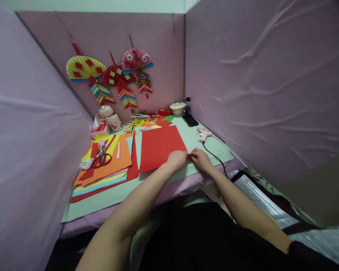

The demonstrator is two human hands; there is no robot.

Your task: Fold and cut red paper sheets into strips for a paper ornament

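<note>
A sheet of red paper (161, 145) lies on the table in front of me. At its near right corner my left hand (177, 159) is closed, fingers curled over the paper's edge. Just beside it, my right hand (201, 159) pinches the same corner, where a small bit of red shows between the two hands. The fingertips partly hide how the corner is bent. A pale pink glue gun (203, 134) with a black cord lies beyond my right hand.
Left of the red sheet are stacked coloured papers (121, 154) with red-handled scissors (101, 160) on top. Paper scraps (147, 123), a white bottle (113, 118), a lidded bowl (177, 108) and a black phone (190, 120) stand or lie farther back. Fan decorations (86, 67) hang on the wall.
</note>
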